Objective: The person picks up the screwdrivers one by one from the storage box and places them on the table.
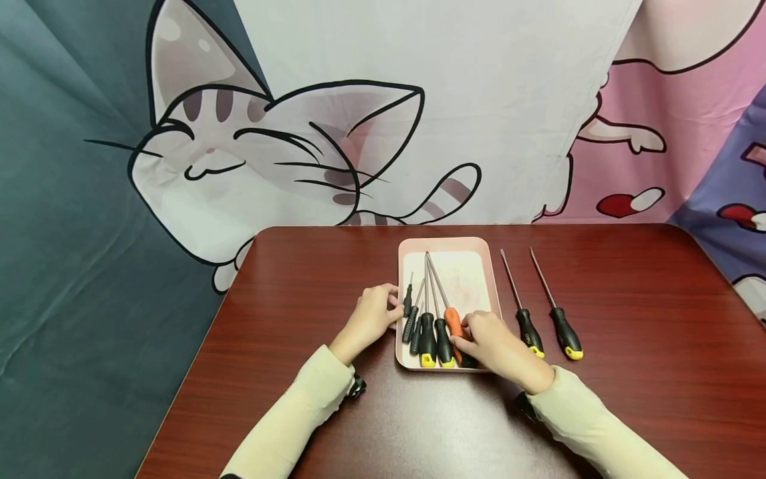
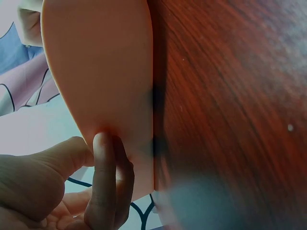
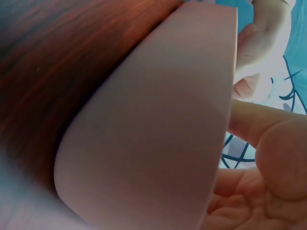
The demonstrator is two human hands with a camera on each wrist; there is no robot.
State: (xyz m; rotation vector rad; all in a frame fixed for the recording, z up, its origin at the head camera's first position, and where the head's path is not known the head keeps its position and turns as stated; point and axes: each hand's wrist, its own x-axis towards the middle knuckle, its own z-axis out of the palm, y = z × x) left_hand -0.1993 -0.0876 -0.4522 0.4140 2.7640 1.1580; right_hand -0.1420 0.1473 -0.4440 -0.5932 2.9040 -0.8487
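Observation:
A pink-rimmed tray (image 1: 491,283) holds several screwdrivers lying side by side, handles toward the front. My left hand (image 1: 375,313) pinches the tray's left rim; in the left wrist view its thumb is over the edge and its fingers (image 2: 104,167) lie against the outer wall. Over the right side of the tray, my right hand (image 1: 492,342) has its thumb across the orange-handled screwdriver (image 1: 452,319), with the index finger at the handle's right side. A dark handle (image 1: 469,362) shows partly beneath this hand. The right wrist view shows mainly the tray's outer wall (image 3: 148,124), hiding the fingertips.
On the table (image 1: 634,319), right of the tray, lie two long black-and-yellow screwdrivers, one nearer (image 1: 526,329) and one farther right (image 1: 564,329). A cartoon-cat cloth (image 1: 239,153) hangs behind the table's back edge.

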